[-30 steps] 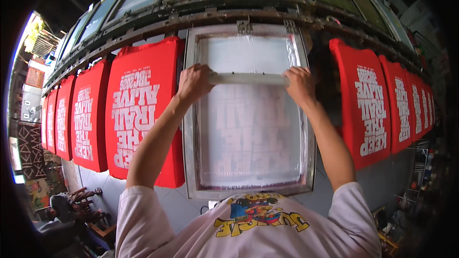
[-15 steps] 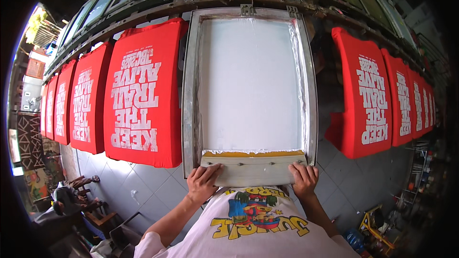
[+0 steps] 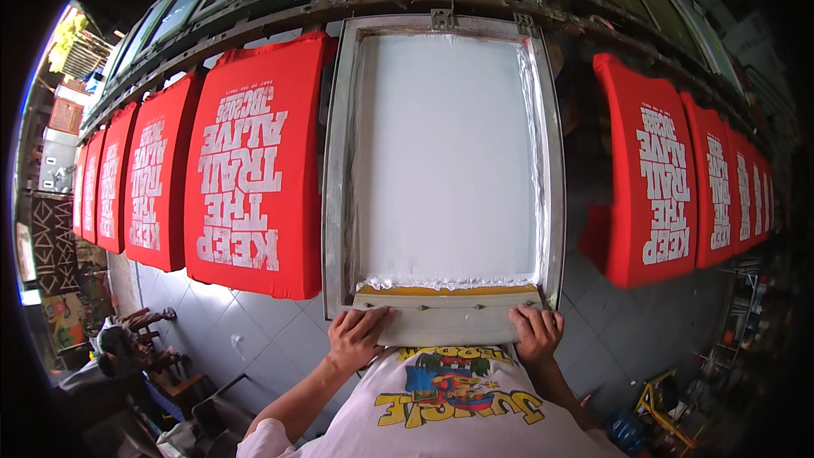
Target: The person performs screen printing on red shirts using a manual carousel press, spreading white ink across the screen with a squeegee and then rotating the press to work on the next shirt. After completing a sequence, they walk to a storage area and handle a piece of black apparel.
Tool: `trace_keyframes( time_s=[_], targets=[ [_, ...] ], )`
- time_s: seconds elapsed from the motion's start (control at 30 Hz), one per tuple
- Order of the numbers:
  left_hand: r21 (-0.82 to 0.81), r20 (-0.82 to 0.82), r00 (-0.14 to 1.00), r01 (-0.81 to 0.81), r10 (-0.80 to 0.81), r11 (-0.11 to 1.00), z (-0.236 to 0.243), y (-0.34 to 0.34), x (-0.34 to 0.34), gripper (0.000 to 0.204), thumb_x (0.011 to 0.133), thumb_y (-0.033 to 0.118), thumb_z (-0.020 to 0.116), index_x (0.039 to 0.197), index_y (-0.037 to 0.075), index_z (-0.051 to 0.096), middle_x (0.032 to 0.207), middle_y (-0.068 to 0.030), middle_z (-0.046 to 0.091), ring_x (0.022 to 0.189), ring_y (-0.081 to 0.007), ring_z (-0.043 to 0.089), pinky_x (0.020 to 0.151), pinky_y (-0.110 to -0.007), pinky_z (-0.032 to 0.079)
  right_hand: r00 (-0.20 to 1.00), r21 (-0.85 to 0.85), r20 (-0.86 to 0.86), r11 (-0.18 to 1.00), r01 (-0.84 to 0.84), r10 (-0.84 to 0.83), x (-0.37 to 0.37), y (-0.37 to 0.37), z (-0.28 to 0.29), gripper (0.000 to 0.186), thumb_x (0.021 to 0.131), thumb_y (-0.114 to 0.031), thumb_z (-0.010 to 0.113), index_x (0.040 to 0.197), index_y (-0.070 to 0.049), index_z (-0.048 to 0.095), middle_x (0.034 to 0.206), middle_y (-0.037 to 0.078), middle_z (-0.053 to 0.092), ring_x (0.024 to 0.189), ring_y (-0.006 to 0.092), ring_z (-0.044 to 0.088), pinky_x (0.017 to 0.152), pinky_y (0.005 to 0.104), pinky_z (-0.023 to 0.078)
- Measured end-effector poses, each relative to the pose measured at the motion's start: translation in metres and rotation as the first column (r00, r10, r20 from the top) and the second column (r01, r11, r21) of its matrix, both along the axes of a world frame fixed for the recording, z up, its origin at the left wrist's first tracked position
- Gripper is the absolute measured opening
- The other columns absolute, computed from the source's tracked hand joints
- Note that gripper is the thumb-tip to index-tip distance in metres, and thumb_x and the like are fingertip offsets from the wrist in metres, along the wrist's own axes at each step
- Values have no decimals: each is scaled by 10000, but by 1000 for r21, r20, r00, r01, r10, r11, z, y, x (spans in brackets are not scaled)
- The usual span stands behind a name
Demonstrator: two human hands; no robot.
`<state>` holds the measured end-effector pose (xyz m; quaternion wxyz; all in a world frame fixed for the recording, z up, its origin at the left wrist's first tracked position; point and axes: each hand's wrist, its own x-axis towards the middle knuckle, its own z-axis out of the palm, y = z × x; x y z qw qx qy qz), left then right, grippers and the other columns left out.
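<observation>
Head view: I see the squeegee at the near end of the screen frame.
Left hand: grasping its left end.
Right hand: grasping its right end.
Ink: white ridge along the blade.

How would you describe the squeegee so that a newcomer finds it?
Find the framed printing screen at centre, between red shirts. At its near end, the left hand and right hand hold the squeegee, a wide pale bar. Its yellow blade sets it apart from the frame.
</observation>
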<state>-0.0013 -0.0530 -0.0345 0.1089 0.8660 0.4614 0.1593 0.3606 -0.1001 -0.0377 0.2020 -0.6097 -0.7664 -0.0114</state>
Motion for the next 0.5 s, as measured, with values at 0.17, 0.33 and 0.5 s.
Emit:
trace_keyframes(
  time_s=[0.17, 0.33, 0.5],
  targets=[
    [156, 3, 1000, -21, 20, 987, -24, 52, 5, 667, 528, 203, 796, 1192, 141, 769, 1220, 36, 707, 909, -153, 636, 765, -337, 507, 998, 86, 65, 996, 19, -25, 3, 56, -11, 148, 915, -119, 618, 951, -99, 761, 1008, 27, 737, 846, 195, 668, 754, 397, 471],
    [239, 45, 999, -30, 20, 971, -36, 166, 17, 633, 567, 85, 768, 1198, 127, 745, 1185, 41, 700, 891, -178, 624, 788, -339, 512, 995, 138, 91, 989, -44, 32, 19, 165, -29, 237, 866, -50, 606, 1064, -96, 727, 1049, 17, 703, 912, 211, 646, 828, 386, 470],
    [307, 94, 995, -54, 26, 950, -45, 275, 32, 522, 618, 24, 732, 1128, 132, 740, 1109, 39, 710, 921, -202, 632, 812, -348, 525, 996, 195, 77, 978, -68, 54, 29, 273, -32, 230, 833, -28, 609, 1026, -98, 712, 1000, 19, 673, 929, 222, 632, 832, 390, 463]
  ],
)
